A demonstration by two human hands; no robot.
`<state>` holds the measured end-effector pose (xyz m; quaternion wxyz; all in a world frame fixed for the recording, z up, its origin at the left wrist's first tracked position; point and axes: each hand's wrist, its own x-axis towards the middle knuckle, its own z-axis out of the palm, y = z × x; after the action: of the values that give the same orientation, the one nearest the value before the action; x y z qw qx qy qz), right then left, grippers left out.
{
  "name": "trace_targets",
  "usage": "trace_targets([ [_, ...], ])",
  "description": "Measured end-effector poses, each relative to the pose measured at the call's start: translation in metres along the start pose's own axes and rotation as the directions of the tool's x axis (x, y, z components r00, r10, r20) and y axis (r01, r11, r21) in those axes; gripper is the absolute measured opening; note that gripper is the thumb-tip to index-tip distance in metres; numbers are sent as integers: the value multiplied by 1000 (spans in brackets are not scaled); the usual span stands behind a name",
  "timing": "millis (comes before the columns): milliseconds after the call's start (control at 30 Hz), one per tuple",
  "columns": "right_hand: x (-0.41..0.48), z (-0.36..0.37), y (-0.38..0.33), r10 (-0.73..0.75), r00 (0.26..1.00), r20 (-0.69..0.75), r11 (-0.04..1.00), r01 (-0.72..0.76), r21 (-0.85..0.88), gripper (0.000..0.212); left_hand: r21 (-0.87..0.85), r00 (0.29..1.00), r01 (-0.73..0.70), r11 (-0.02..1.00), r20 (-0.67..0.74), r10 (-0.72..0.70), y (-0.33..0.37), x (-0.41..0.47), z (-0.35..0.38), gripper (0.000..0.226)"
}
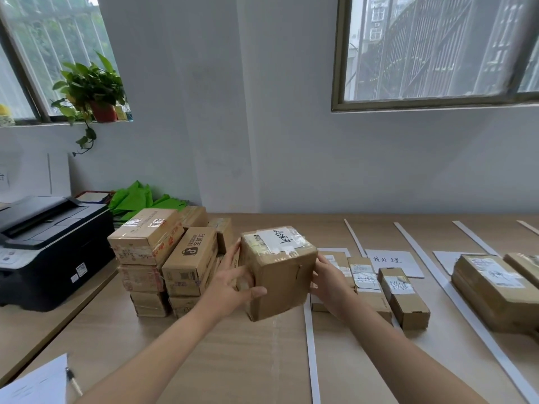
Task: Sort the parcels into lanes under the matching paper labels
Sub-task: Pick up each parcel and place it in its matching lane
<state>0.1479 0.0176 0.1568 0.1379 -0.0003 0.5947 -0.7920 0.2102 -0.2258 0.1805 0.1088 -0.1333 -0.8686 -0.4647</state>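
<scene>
The left grip (pixel 233 282) and right grip (pixel 331 282) clasp a taped parcel (pixel 280 275) from either side, lifted clear of the counter (pixel 233 360). It hangs between the unsorted stack (pixel 163 258) on the left and the strip-marked lanes (pixel 309 345) on the right, where boxes (pixel 405 298) lie near a handwritten paper label (pixel 393 260).

Soft daylight comes in through both windows (pixel 437 48), shadows stay faint, and the wide lens bends the edges pretty hard.

Writing on held parcel (pixel 280 275) illegible, far-right parcel (pixel 525 265) cut by edge, third paper label (pixel 444 262) half covered.
</scene>
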Motion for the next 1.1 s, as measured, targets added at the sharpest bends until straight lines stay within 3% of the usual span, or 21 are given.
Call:
trace_targets([
  [67,3,-1,5,42,998,-56,998,-40,40,31,-67,1000,-2,998,-6,1,7,-5,1,42],
  [167,6,1,10,121,981,-153,989,-105,108,56,-204,991,29,978,-119,-54,20,-9,8,40],
  [267,1,13,9,144,979,-141,984,-126,129,69,-374,964,97,922,-197,-181,35,-12,19,62],
  [333,-1,23,8,108,987,-120,989,-95,115,82,-414,968,133,900,-139,-207,37,-11,21,84],
  [400,11,20,18,70,991,-114,990,-55,131,99,-376,983,153,914,-37,-180,33,-11,21,89],
  [500,-4,31,7,85,988,-131,989,-68,128,78,-311,990,133,941,-7,-142,27,-13,23,82],
  [700,-29,28,9,162,978,-132,969,-133,207,90,-355,994,112,928,37,-106,17,-22,31,69],
  [833,-45,21,20,170,975,-143,960,-131,247,60,-394,987,159,905,89,-134,17,-33,44,64],
  [967,-54,24,34,171,972,-162,963,-130,236,43,-382,983,182,906,76,-165,0,-42,45,78],
  [1100,-61,37,42,178,971,-160,963,-139,231,46,-383,978,197,902,146,-151,-3,-36,32,99],
])
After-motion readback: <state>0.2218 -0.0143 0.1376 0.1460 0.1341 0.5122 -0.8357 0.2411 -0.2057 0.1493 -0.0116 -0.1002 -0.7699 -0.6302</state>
